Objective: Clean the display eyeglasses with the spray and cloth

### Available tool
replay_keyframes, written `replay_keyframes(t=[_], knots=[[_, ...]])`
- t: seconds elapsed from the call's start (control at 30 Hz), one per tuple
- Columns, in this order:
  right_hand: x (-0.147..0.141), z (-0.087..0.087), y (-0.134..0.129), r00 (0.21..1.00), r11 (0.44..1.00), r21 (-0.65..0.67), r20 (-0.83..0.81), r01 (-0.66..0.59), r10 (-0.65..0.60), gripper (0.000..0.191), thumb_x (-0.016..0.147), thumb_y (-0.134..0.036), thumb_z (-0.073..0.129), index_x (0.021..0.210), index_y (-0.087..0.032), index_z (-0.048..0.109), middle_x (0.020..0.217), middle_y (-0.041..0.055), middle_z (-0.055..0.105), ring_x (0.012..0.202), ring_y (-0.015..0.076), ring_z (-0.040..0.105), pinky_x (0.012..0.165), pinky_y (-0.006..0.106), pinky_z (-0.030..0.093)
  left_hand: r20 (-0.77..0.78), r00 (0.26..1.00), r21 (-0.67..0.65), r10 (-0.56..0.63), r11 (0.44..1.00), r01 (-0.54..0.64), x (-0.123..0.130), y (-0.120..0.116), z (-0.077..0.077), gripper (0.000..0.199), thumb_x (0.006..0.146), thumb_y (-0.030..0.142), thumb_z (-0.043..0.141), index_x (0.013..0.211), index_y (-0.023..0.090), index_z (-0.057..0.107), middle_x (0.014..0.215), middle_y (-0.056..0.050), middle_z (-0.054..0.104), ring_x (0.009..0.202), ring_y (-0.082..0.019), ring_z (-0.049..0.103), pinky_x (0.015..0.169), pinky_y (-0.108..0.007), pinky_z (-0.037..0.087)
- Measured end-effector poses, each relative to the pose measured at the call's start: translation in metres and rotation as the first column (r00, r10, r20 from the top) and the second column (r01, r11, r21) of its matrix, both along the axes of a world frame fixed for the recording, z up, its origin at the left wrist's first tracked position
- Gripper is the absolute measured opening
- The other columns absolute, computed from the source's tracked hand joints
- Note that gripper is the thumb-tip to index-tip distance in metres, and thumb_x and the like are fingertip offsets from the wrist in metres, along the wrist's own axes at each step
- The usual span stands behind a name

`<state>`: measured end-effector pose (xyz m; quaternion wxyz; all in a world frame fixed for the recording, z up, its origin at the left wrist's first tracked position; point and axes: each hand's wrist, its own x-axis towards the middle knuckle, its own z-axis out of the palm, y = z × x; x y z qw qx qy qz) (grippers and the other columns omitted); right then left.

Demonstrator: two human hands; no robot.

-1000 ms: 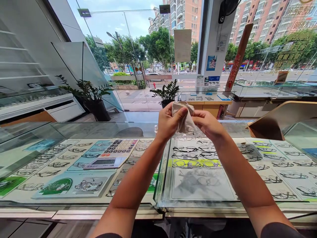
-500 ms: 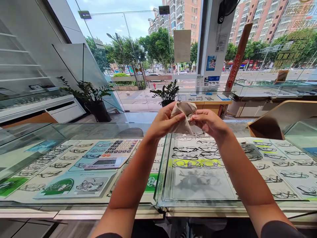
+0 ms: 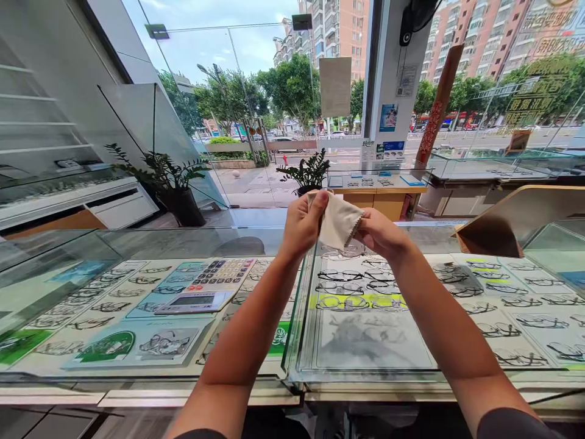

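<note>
Above the glass display case [image 3: 375, 341], a cream cleaning cloth [image 3: 339, 222] with a zigzag edge hangs between my hands. My left hand [image 3: 304, 222] is closed on the cloth's left part, thumb pressed on top. At the cloth's right edge, my right hand [image 3: 379, 230] has its fingers bent and closed; their tips are hidden behind the fabric. Whatever they grip there is covered by the cloth. Beneath both hands, rows of eyeglasses [image 3: 340, 275] lie inside the case.
A calculator [image 3: 201, 299] rests on the left case's glass top. A brown angled stand [image 3: 489, 235] is at the right. Potted plants [image 3: 183, 204] and a wooden cabinet [image 3: 379, 198] stand beyond the counter, before the shop window.
The cloth has turned from a folded-open shape, with a rounded clear-rimmed thing showing in it, to a draped flap covering that thing. My left thumb has shifted upward.
</note>
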<state>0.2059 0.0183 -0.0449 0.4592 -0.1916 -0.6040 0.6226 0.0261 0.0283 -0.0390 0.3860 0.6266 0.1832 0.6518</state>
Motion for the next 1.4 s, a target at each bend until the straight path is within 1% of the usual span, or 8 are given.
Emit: replay_keyframes(t=[0.13,0.23,0.43,0.67,0.83,1.0,1.23,1.4], knots=[[0.015,0.008,0.002,0.998,0.999,0.004,0.033,0.048,-0.048,0.021,0.075,-0.037,0.090,0.076,-0.019,0.079,0.077,0.0021,0.070,0.073,0.0128,0.061,0.076,0.030,0.056,-0.089,0.964,-0.096,-0.251,0.965,0.243,-0.011,0.005,0.003,0.041,0.084,0.057,0.087,0.088,0.017,0.075,0.080,-0.003,0.069,0.069,-0.013,0.063,0.064,-0.024,0.052],[0.021,0.010,0.002,0.996,0.996,-0.007,0.023,0.088,-0.088,0.020,0.075,-0.036,0.090,0.079,-0.019,0.080,0.083,0.0028,0.073,0.077,0.0127,0.063,0.078,0.029,0.056,-0.088,0.942,-0.123,-0.323,0.942,0.312,-0.010,0.004,0.002,0.039,0.079,0.045,0.094,0.103,0.019,0.078,0.091,-0.005,0.074,0.076,-0.014,0.067,0.073,-0.025,0.057],[0.006,0.007,-0.002,0.999,0.998,-0.050,-0.047,0.025,-0.027,0.022,0.073,-0.036,0.091,0.076,-0.018,0.080,0.073,0.0010,0.069,0.066,0.0112,0.056,0.067,0.027,0.052,0.054,0.990,-0.063,-0.127,0.989,0.130,0.009,0.001,-0.005,0.039,0.074,0.044,0.097,0.097,0.020,0.078,0.087,-0.003,0.076,0.069,-0.011,0.066,0.067,-0.023,0.056],[-0.008,0.005,-0.009,1.000,1.000,-0.011,0.003,-0.013,0.014,0.022,0.067,-0.034,0.093,0.070,-0.020,0.076,0.070,0.0006,0.065,0.072,0.0138,0.056,0.070,0.028,0.051,0.166,0.983,0.015,0.077,0.997,-0.080,0.013,-0.007,-0.002,0.046,0.086,0.057,0.085,0.071,0.018,0.066,0.063,0.003,0.057,0.053,-0.006,0.047,0.050,-0.020,0.040],[0.003,0.012,-0.009,0.996,0.997,0.012,-0.042,0.077,-0.076,0.019,0.074,-0.035,0.089,0.071,-0.020,0.077,0.071,-0.0001,0.064,0.072,0.0131,0.057,0.075,0.029,0.054,0.107,0.989,-0.033,-0.104,0.994,0.108,0.006,-0.004,0.003,0.040,0.085,0.058,0.086,0.090,0.019,0.075,0.080,-0.003,0.072,0.070,-0.013,0.067,0.062,-0.023,0.054],[0.002,0.011,-0.007,0.991,0.995,-0.024,-0.094,0.099,-0.100,0.022,0.073,-0.039,0.092,0.079,-0.021,0.080,0.082,0.0013,0.073,0.077,0.0132,0.061,0.076,0.027,0.053,0.131,0.960,-0.124,-0.247,0.957,0.263,0.007,-0.011,0.008,0.048,0.073,0.040,0.099,0.111,0.023,0.076,0.108,-0.006,0.080,0.093,-0.020,0.077,0.077,-0.028,0.062],[-0.018,0.000,-0.005,0.996,0.999,-0.014,-0.080,0.029,-0.030,0.026,0.068,-0.035,0.094,0.082,-0.018,0.080,0.077,0.0003,0.074,0.071,0.0130,0.060,0.074,0.029,0.049,0.252,0.966,-0.161,-0.058,0.982,0.101,0.018,-0.019,0.008,0.054,0.059,0.051,0.103,0.091,0.018,0.074,0.084,-0.003,0.080,0.073,-0.016,0.076,0.068,-0.025,0.061],[-0.030,-0.007,-0.007,0.997,0.990,0.128,-0.054,0.067,-0.060,0.028,0.069,-0.040,0.095,0.088,-0.023,0.083,0.091,0.0002,0.079,0.096,0.0184,0.066,0.101,0.035,0.050,0.299,0.954,-0.184,0.038,0.983,0.018,0.020,-0.015,0.006,0.058,0.070,0.071,0.091,0.076,0.020,0.065,0.063,0.000,0.070,0.061,-0.015,0.072,0.057,-0.024,0.057]])
